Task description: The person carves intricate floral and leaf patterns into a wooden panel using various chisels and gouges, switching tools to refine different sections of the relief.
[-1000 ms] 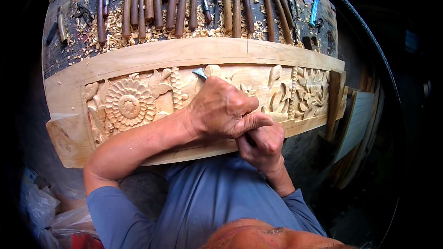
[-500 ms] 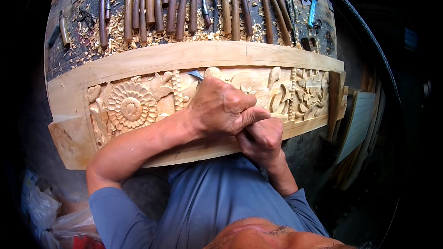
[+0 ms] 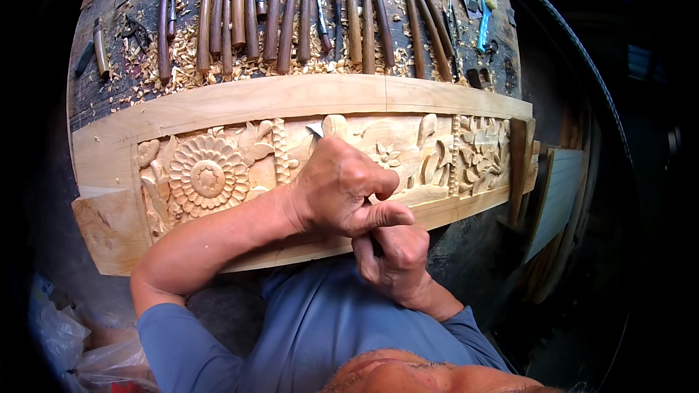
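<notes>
Where the carved wooden panel [image 3: 291, 96] lies across the near side of the workbench [image 3: 87, 94]: one steel-bladed chisel [image 3: 315, 130], tip just left of a rounded relief lobe [image 3: 335, 127]; a shallow, steady angle should spare that edge. Left hand [image 3: 341, 185], closed around the chisel, best used to guide. Right hand [image 3: 397, 256], nearer, curled closed; whatever it grips is hidden. Far side: wood-handled chisels [image 3: 289, 29], wood shavings [image 3: 189, 58].

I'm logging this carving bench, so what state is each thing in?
Left hand: closed around carving tool
Right hand: closed, apparently around its rear end
Carving tool: blade tip showing, wood contact unclear
Board: relief-carved, top border plain
Wooden-handled tools: lying side by side, unheld
Shavings: loose, scattered
Blue-handled brush: lying, unheld
</notes>
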The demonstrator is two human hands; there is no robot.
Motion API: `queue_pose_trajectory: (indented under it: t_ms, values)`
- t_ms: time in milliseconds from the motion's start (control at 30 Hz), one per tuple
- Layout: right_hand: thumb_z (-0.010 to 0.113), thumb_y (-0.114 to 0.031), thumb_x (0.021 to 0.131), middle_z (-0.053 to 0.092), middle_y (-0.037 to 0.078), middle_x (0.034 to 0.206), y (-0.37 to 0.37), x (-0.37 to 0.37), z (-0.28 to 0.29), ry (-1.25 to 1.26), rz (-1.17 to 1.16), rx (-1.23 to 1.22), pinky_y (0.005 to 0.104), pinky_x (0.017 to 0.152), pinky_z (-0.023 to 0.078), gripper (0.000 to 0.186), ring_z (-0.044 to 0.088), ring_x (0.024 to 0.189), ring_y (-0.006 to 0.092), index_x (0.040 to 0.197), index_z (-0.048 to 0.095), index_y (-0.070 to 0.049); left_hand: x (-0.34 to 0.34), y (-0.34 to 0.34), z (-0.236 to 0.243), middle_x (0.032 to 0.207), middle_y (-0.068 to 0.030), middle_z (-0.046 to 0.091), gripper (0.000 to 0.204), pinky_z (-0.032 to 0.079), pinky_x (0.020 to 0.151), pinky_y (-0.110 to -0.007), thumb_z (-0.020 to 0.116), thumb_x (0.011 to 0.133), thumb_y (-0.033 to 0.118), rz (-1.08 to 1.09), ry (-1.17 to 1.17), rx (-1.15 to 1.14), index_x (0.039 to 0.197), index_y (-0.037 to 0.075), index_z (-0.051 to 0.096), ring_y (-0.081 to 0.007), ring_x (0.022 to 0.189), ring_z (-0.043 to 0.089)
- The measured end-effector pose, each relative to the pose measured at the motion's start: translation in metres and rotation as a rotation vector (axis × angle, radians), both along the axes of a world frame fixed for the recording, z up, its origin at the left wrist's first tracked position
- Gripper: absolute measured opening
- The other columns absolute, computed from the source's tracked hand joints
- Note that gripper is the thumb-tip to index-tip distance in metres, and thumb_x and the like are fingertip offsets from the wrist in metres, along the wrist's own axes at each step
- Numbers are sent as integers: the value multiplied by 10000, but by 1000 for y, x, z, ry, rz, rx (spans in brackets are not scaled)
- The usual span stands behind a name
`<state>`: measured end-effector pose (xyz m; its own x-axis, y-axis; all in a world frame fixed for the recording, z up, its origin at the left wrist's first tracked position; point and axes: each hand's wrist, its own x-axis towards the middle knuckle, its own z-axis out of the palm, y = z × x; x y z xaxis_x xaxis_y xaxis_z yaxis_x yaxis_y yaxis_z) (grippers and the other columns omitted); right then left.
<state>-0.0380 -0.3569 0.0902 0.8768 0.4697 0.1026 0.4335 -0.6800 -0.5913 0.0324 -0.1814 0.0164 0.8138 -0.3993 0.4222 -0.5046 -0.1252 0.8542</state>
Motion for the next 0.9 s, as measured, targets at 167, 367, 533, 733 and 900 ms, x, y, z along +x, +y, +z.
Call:
queue_pose_trajectory:
  t_ms: [167,367,533,733,900]
  values:
    - [807,89,806,651,141,750,3,-11,-8,-52,50,-45,447,592,505,157,668,636,342,909,753,-17,1,-5,-7,545,-113,575,664,454,481,-444,737,1047,625,-37,-12,-138,632,132,578,-347,498,627]
    - [813,85,779,646,124,730,12,-6,-4,-106,73,-71,465,588,487,161,651,618,347,874,735,-18,3,-1,-5,559,-116,594,631,455,486,-442,779,1018,600,-93,10,-99,646,119,608,-349,511,640]
    - [809,83,798,637,138,703,17,1,4,-91,68,-84,464,577,486,137,653,603,356,863,729,-9,7,2,-1,550,-124,583,675,445,479,-441,771,1029,604,-93,57,-127,601,122,573,-346,496,628]
    - [834,63,828,650,150,705,7,8,2,21,-57,14,446,587,511,133,681,624,376,900,761,-22,10,1,3,527,-129,562,696,434,464,-434,754,1044,595,-53,23,-71,574,127,544,-341,471,607]
    - [862,43,806,727,141,816,-6,17,-1,48,-27,19,444,647,568,201,732,717,375,977,798,-40,11,-6,5,509,-129,548,711,422,449,-436,748,1047,603,8,-14,-1,557,135,531,-338,449,589]
